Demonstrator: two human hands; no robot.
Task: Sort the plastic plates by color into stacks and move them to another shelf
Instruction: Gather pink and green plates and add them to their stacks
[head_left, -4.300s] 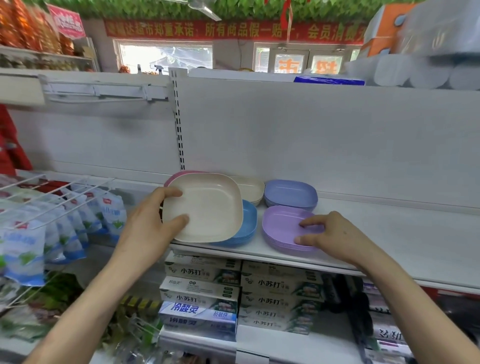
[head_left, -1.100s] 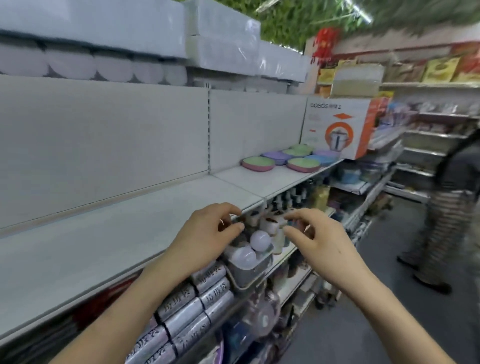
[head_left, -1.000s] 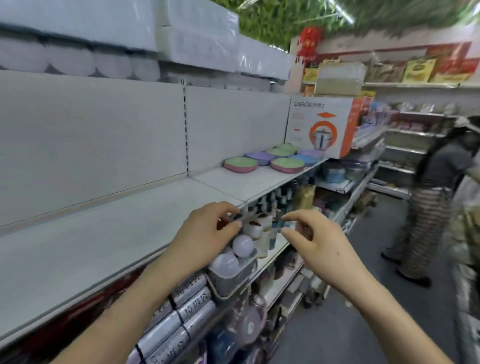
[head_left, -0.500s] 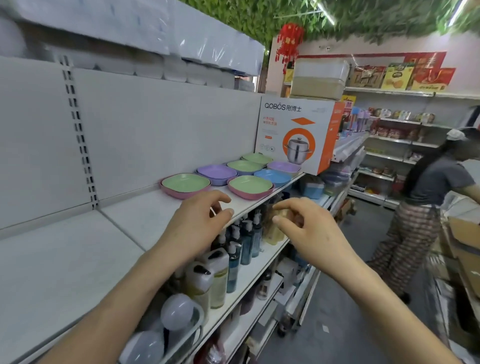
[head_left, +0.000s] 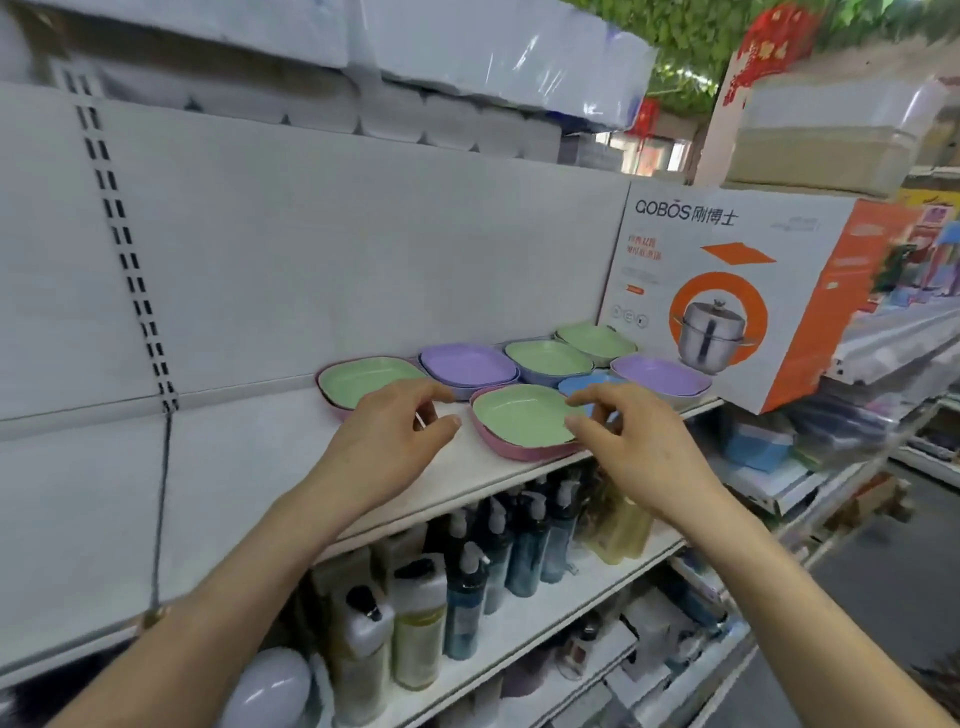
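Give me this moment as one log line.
phase: reach | left hand: empty, left of square green plastic plate | right hand: empty, at its right rim | plate: nested in pink plastic plate

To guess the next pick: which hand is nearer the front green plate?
Right. The right hand has fingers at the right rim of the front green plate; the left hand is over the shelf, apart to its left.

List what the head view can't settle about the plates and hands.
- Blue plate: head view, mostly hidden behind the fingers of the right hand and the front green plate; stack count unknown.
- Right hand: touching that plate's rim or just above it, cannot tell.
- Pink plate beneath it: its rim hides anything between or below.
- Bottles on the lower shelf: labels blurred.
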